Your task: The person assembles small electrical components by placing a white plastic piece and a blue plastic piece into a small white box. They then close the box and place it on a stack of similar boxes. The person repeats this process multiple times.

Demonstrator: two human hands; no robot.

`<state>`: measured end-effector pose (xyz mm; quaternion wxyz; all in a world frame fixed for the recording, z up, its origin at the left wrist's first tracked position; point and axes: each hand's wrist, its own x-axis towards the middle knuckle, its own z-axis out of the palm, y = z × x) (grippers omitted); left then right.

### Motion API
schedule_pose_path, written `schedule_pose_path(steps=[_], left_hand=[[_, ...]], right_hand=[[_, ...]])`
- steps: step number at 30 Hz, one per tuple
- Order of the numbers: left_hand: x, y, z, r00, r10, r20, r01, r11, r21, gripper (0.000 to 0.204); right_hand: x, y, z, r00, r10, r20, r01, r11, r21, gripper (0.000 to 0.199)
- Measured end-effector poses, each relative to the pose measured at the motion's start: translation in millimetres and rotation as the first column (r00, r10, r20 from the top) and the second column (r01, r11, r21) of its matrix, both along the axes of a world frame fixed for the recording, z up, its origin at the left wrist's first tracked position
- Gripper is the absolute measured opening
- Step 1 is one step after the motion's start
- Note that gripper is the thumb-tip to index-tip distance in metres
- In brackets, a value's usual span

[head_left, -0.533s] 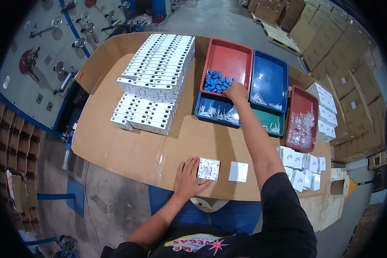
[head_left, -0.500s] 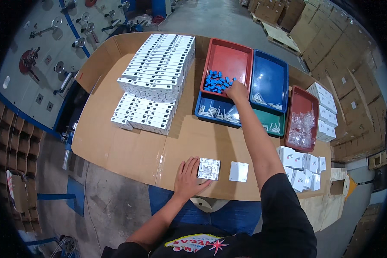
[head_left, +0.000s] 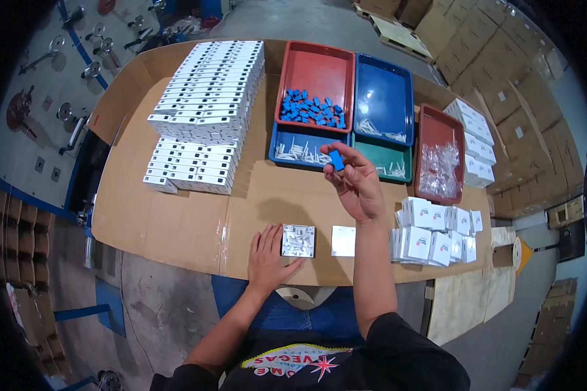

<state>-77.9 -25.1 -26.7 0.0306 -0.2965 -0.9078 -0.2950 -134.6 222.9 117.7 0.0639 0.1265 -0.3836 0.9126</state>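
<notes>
Between the fingertips of my right hand [head_left: 360, 189], raised over the table, is a small blue plastic piece [head_left: 336, 160]; its exact kind is unclear. My left hand [head_left: 267, 258] lies flat on the cardboard with its fingers stretched out, along the left side of a square white device [head_left: 298, 241] with its detailed face up. The thumb reaches along the device's near edge. Right of it lies a flat, square white plate [head_left: 343, 241]. More blue pieces fill the near part of a red tray [head_left: 318, 68].
A tall stack of white boxes [head_left: 209, 91] stands at the left. Blue tray [head_left: 383, 81], green tray [head_left: 381, 153] and another blue tray [head_left: 306, 153] hold white pieces. A dark red tray [head_left: 430, 124] contains clear bags [head_left: 439, 166]. Small white packages [head_left: 430, 234] sit at the right.
My right hand has come back from the red tray toward me, now holding a blue piece. My left hand stays beside the white device. The whole view has shifted slightly.
</notes>
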Motion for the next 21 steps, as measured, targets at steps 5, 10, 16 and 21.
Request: schedule_pose_path(steps=[5, 10, 16, 21], left_hand=[[-2, 2, -1, 1.000, -0.002, 0.005, 0.002, 1.000, -0.004, 0.095], [-5, 2, 1, 1.000, 0.010, -0.013, -0.010, 1.000, -0.018, 0.093], [-2, 0, -5, 1.000, 0.002, -0.012, -0.002, 1.000, -0.008, 0.093], [0, -4, -5, 0.999, 0.012, -0.032, -0.012, 1.000, 0.013, 0.094]], right_hand=[[28, -10, 3, 0.998, 0.050, -0.038, -0.052, 0.996, -0.071, 0.047], [36, -8, -10, 0.999, 0.020, -0.036, -0.021, 1.000, -0.019, 0.046], [49, -11, -45, 0.940, -0.229, 0.254, 0.094, 0.887, 0.452, 0.043], [62, -32, -85, 0.895, -0.164, 0.415, -0.107, 0.824, 0.557, 0.039]])
